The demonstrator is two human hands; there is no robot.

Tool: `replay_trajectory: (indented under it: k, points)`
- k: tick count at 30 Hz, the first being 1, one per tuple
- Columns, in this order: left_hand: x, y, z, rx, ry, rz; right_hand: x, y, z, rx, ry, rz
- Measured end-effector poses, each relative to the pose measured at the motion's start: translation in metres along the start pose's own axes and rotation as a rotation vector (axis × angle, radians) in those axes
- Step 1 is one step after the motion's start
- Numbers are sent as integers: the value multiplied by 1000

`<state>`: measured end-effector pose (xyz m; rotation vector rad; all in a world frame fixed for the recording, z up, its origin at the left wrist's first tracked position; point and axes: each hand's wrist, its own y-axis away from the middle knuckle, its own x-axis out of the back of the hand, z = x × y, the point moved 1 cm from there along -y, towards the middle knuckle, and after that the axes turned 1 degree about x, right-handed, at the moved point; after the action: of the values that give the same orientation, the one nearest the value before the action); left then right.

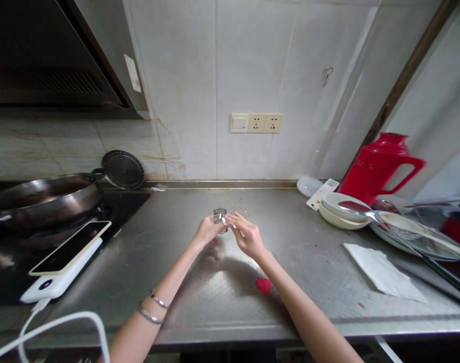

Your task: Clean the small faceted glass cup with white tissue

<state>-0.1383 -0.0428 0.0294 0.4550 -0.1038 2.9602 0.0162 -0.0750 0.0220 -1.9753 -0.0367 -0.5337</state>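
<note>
Over the middle of the steel counter (pixel 192 302), my left hand (pixel 207 231) is closed around a small clear glass-like container (pixel 219 215). My fingers hide part of it, so its exact kind does not show. My right hand (pixel 249 236) meets it from the other side, fingers bent and pressed against it. Between those fingers shows a bit of white tissue (pixel 235 226), mostly covered. A small red object (pixel 263 286) lies on the counter beside my right forearm; its kind is unclear.
At left, a pan (pixel 44 201) sits on the black stove near a phone (pixel 73 247) on a white power bank (pixel 59 277) with a cable. To the right are a folded paper towel (pixel 383 272), stacked bowls (pixel 345 214), a red thermos (pixel 377 166) and plates with long utensils.
</note>
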Motion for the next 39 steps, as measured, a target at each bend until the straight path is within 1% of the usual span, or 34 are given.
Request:
replay_trajectory:
  k: [2,4,7,9,10,12,14,17,20,22,25,26,27,28,31,36,39]
  points:
    - [2,0,1,39,13,-22,1,-2,-2,-26,-16,21]
    - [1,0,0,41,-2,-46,2,-4,-3,-96,-28,79]
    - [-5,0,-3,-9,-56,-36,6,-6,0,-272,-44,200]
    - [-9,2,-5,-49,-104,-1,7,-7,5,-412,-79,243]
    - [-11,4,-5,-73,-127,12,7,-7,7,-481,-118,244]
    - [-14,7,-3,-123,-153,11,5,-7,11,-605,-248,198]
    - [-15,11,0,-182,-152,1,2,-7,13,-685,-429,116]
    - [-16,13,4,-228,-147,15,-2,-8,12,-722,-666,11]
    - [-17,11,3,-222,-116,16,-2,-10,8,-729,-717,-6]
    - [-17,9,0,-239,-40,-57,0,-11,6,-739,-686,9]
    - [-17,7,-6,-282,79,-266,3,-13,5,-787,-652,27]
    - [-16,7,-8,-291,90,-309,4,-13,6,-819,-645,31]
    - [-14,6,-10,-295,76,-320,4,-13,6,-855,-642,37]
    - [-13,6,-12,-297,47,-299,5,-13,6,-892,-647,44]
    - [-9,4,-18,-329,-54,-183,6,-12,9,-980,-724,76]
    - [-11,1,-19,-510,-119,-112,2,-11,10,-1079,-868,102]
    - [-12,0,-17,-561,-135,-64,-1,-10,12,-1119,-890,119]
